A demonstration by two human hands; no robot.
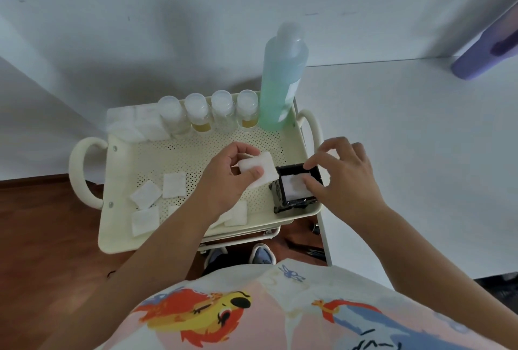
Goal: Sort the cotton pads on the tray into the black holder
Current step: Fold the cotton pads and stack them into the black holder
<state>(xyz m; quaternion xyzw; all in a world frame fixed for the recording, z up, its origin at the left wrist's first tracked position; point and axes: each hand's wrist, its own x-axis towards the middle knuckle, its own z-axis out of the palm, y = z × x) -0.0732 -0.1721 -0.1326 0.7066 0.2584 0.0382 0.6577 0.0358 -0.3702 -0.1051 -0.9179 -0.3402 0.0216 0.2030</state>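
Held pad just left of the holder mouth; left hand nearer.

Left hand (pixel 224 178) pinches a cotton pad (pixel 259 168) between thumb and fingers (pixel 253 173), flat, its right edge almost touching the black holder (pixel 281 195) at the tray (pixel 117 232) right end. Right hand (pixel 342 178), fingers loosely spread, pinches nothing, a fingertip pressing a pad already inside. Likely next: short rightward carry, then down into the opening. Loose pads (pixel 173 184) lie on the tray's left half.
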